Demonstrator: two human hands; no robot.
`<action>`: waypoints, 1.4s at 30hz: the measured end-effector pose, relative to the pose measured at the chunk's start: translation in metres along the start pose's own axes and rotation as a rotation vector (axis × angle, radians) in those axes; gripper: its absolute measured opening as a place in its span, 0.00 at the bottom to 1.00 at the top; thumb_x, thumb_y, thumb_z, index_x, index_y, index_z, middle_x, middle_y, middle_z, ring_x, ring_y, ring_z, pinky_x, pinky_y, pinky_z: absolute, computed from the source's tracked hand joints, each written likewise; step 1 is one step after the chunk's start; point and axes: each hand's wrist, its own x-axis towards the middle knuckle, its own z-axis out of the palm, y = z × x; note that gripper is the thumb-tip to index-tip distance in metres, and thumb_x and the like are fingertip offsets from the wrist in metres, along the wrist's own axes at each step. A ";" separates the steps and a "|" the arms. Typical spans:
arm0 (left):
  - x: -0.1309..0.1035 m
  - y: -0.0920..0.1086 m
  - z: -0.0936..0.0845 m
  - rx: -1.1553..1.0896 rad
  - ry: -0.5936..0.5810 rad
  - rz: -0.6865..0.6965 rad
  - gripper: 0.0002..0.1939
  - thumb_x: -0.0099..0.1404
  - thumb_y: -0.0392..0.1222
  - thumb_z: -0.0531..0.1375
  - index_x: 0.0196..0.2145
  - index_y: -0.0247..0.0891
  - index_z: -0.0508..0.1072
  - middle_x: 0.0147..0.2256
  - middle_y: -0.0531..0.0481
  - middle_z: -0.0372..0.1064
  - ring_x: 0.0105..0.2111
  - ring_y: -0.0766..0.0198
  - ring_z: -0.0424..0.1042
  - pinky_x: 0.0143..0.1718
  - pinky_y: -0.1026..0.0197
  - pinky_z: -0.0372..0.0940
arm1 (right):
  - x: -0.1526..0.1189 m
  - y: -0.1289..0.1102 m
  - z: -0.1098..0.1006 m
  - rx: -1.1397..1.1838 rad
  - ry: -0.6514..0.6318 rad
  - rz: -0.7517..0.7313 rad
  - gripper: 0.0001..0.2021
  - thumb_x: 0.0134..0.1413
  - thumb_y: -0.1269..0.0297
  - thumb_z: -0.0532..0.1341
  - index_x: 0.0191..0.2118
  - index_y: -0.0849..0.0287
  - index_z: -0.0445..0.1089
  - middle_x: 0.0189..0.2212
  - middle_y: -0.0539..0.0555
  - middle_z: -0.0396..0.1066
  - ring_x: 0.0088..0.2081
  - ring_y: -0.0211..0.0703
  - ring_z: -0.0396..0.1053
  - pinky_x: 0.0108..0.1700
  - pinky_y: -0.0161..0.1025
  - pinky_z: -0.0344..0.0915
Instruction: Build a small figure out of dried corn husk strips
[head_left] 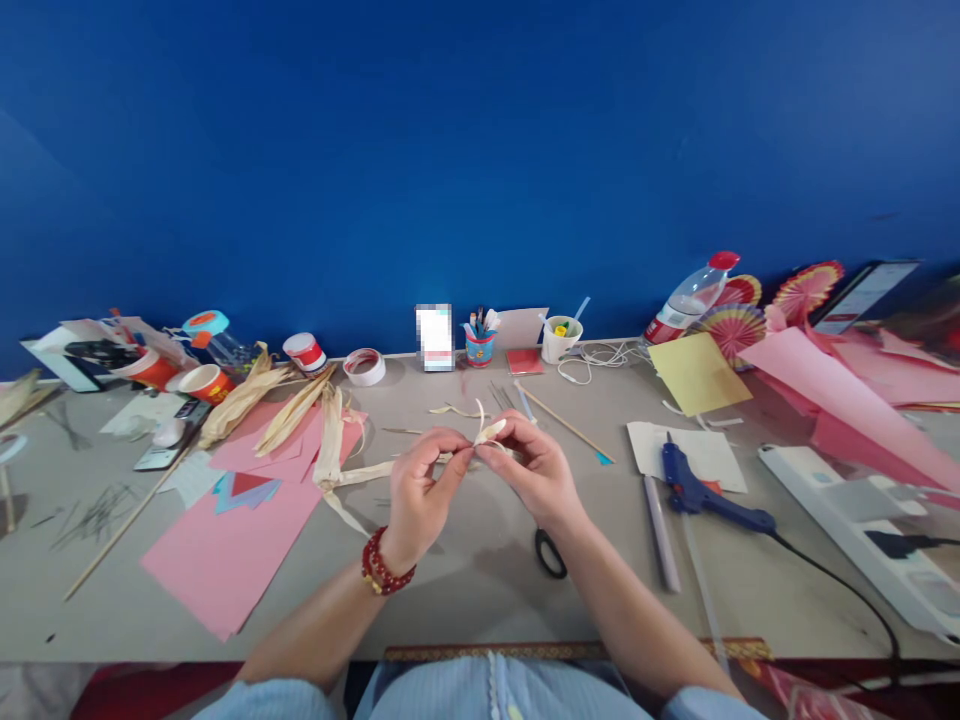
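My left hand [425,490] and my right hand [534,470] meet over the middle of the table, fingertips pinched together. Between them is a small pale strip of corn husk [491,432], bent or knotted, with a thin end sticking upward. Both hands grip it; the fingers hide part of it. Left of my left hand lie more loose corn husk strips [330,455]. Under my right forearm shows one black handle of what look like scissors [550,554]; the rest is covered. A red bead bracelet [387,562] circles my left wrist.
Pink paper sheets [232,560] and dried husks [244,398] lie on the left. At right are a blue glue gun [709,495], a white power strip [855,540] and a plastic bottle [694,297]. A tape roll [364,368], phone [436,338] and pen cup [480,345] line the wall.
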 end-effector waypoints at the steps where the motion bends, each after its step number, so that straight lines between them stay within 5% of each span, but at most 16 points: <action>1: 0.000 -0.001 0.000 0.008 0.007 0.021 0.04 0.67 0.37 0.59 0.34 0.38 0.74 0.33 0.49 0.72 0.35 0.63 0.71 0.37 0.63 0.66 | 0.000 0.000 0.000 -0.016 -0.002 -0.012 0.06 0.53 0.62 0.68 0.31 0.56 0.72 0.32 0.51 0.63 0.34 0.40 0.63 0.37 0.37 0.64; 5: 0.001 -0.002 0.001 0.027 0.014 0.067 0.04 0.67 0.36 0.59 0.33 0.38 0.74 0.33 0.48 0.72 0.35 0.63 0.71 0.38 0.63 0.65 | 0.001 0.000 0.002 -0.024 -0.001 -0.028 0.05 0.54 0.62 0.67 0.32 0.56 0.73 0.31 0.51 0.65 0.34 0.40 0.65 0.37 0.37 0.65; 19: 0.004 -0.006 -0.003 -0.064 -0.083 -0.095 0.05 0.65 0.40 0.62 0.37 0.38 0.77 0.36 0.47 0.73 0.37 0.61 0.72 0.38 0.62 0.66 | 0.002 0.006 -0.001 -0.112 0.057 -0.097 0.03 0.54 0.64 0.67 0.33 0.56 0.73 0.32 0.51 0.67 0.35 0.42 0.66 0.37 0.38 0.63; 31: 0.001 -0.007 -0.005 -0.287 -0.132 -0.345 0.06 0.66 0.42 0.61 0.34 0.37 0.73 0.29 0.52 0.70 0.30 0.67 0.68 0.34 0.66 0.64 | 0.002 0.007 -0.005 -0.228 -0.005 -0.106 0.02 0.56 0.64 0.65 0.35 0.55 0.72 0.33 0.52 0.68 0.36 0.43 0.66 0.39 0.40 0.63; 42: 0.003 -0.003 -0.006 -0.019 -0.093 -0.041 0.05 0.67 0.40 0.59 0.36 0.38 0.75 0.33 0.47 0.72 0.35 0.62 0.71 0.39 0.60 0.66 | 0.002 0.004 0.001 -0.156 0.021 -0.148 0.03 0.56 0.70 0.65 0.33 0.54 0.73 0.32 0.51 0.66 0.37 0.42 0.65 0.39 0.38 0.63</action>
